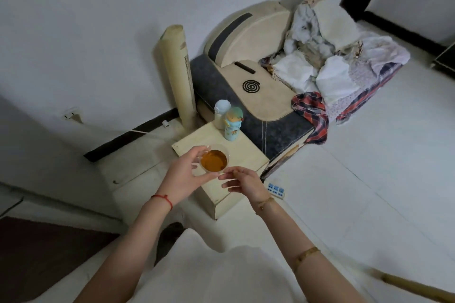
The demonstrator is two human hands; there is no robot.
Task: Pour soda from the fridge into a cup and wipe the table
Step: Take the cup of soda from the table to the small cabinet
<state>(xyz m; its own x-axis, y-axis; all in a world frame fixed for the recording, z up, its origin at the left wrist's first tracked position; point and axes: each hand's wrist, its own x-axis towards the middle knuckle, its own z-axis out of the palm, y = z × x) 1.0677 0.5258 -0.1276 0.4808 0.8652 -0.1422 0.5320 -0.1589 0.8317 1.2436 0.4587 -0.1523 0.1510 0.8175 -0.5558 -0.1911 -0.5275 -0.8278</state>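
Observation:
A clear plastic cup (213, 160) full of orange-brown soda is above the small cream side table (246, 155). My left hand (183, 174) grips the cup from its left side, thumb and fingers curled round the rim. My right hand (243, 183) is just right of the cup, its forefinger and thumb reaching to the cup's lower right edge, the other fingers loosely spread. Whether the cup's base rests on the table or is held just above it I cannot tell. No cloth or soda bottle is in view.
Two bottles stand at the table's far corner: a white one (222, 115) and a blue cartoon one (232, 125). Behind are a sofa arm (261, 96) with a mosquito coil (252, 86), a clothes pile (332, 61), a tower fan (178, 74). A power strip (275, 190) lies on the floor.

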